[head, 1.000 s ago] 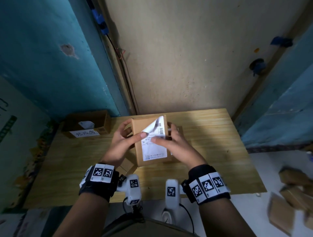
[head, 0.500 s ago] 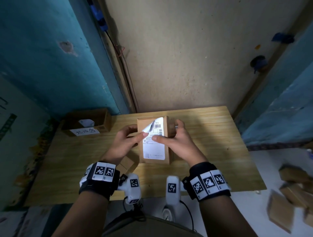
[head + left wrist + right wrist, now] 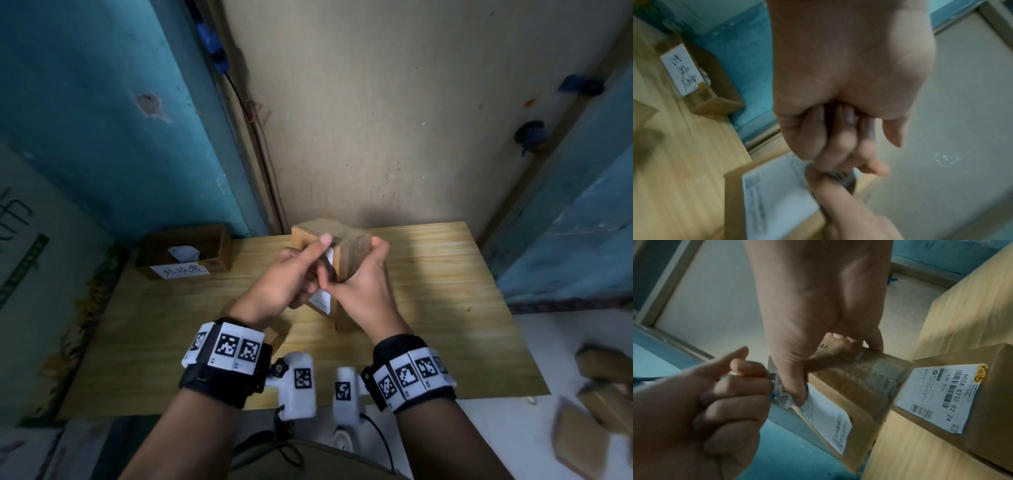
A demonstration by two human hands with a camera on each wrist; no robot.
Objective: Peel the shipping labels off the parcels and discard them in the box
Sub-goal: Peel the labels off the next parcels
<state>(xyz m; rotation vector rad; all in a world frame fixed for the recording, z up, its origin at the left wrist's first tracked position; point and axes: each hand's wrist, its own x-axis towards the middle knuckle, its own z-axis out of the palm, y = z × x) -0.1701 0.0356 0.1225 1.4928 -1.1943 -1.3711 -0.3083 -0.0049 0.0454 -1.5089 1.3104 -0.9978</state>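
Head view, wooden bench in a corner of beige wall and teal panels, open box at its back left, parcel now lifted and turned edge-on, right grip clasping it, left grip pinching the further-peeled shipping label.

You're facing a beige wall at frame centre, teal panels flanking upper left and right, a wooden table below, pale floor lower right.

Above a wooden table, the right hand grips a tilted cardboard parcel while the left hand pinches its white label; an open box sits at ten o'clock.
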